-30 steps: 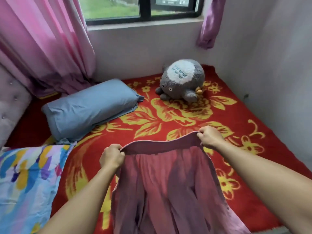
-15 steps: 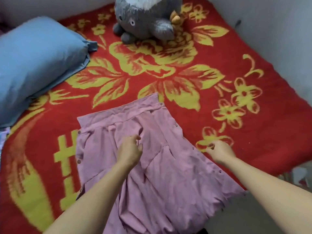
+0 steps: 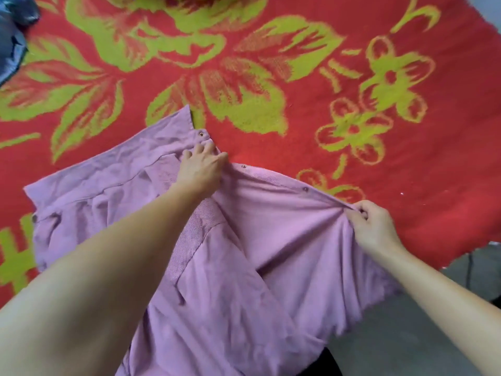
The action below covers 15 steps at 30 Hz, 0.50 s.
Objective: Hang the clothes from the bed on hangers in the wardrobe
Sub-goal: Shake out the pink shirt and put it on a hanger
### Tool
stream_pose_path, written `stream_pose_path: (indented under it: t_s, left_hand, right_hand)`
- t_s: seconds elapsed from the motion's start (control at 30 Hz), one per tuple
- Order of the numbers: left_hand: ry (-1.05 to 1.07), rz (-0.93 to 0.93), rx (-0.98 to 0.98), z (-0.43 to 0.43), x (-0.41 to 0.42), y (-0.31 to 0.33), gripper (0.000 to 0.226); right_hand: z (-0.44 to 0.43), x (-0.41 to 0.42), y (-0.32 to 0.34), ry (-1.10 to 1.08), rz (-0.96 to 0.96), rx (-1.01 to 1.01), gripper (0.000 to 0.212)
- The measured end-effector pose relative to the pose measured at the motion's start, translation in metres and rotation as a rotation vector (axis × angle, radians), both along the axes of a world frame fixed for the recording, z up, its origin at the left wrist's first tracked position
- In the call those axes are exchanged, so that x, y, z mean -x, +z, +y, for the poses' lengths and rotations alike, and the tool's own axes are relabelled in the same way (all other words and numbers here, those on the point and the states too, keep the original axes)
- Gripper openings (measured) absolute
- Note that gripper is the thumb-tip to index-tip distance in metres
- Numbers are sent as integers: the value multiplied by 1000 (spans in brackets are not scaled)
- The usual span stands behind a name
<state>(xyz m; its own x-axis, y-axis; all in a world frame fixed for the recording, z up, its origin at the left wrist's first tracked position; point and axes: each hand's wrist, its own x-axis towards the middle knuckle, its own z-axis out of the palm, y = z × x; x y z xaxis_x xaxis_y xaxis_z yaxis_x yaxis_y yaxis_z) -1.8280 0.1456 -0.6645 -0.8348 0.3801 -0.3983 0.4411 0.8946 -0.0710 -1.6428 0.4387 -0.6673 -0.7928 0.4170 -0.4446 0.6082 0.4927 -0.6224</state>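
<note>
At the far left a corner of the blue pillow point(image 3: 12, 36) sits well clear of the work. The pink shirt point(image 3: 244, 280) lies spread on the bed's red flowered blanket point(image 3: 162, 85), with what looks like its collar band across the upper left. Its body runs back towards the person, and the lower part spills over the bed edge. I'd judge its long axis goes from that far band down to the near hem, slanted a little to the right.

The left hand point(image 3: 202, 168) has its fingers bent down over the front edge just below the top snap stud point(image 3: 201, 134), gripping the cloth there. From it the studded edge is pulled taut towards the right. The right hand point(image 3: 372, 226) pinches that same edge between thumb and curled fingers, near another stud. Beyond it, at lower right, is grey floor point(image 3: 406, 343).

The cloth looks soft, light and finely ribbed. It creases easily and will sag wherever it is not held, so it should not slip from a pinch. The shoulders or the collar band seem the best places to take hold for slipping in a hanger. No hanger is in sight.
</note>
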Motion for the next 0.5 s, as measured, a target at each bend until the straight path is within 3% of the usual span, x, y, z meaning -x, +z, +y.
stream_pose_path:
  t_s: [0.1, 0.2, 0.27, 0.33, 0.5]
  left_hand:
    - [277, 74, -247, 14, 17, 10, 28]
    - [494, 79, -411, 27, 43, 24, 32]
    - [470, 38, -425, 22, 52, 32, 47]
    - [495, 60, -403, -1, 51, 39, 54]
    - [766, 152, -206, -117, 2, 45, 46]
  right_hand:
    - [19, 38, 10, 9, 24, -11, 19]
    - [27, 59, 16, 44, -29, -150, 7]
    - [20, 62, 20, 145, -139, -296, 32]
    - [-3, 62, 28, 277, -83, -375, 45]
    - [-104, 65, 39, 610, 140, -208, 39]
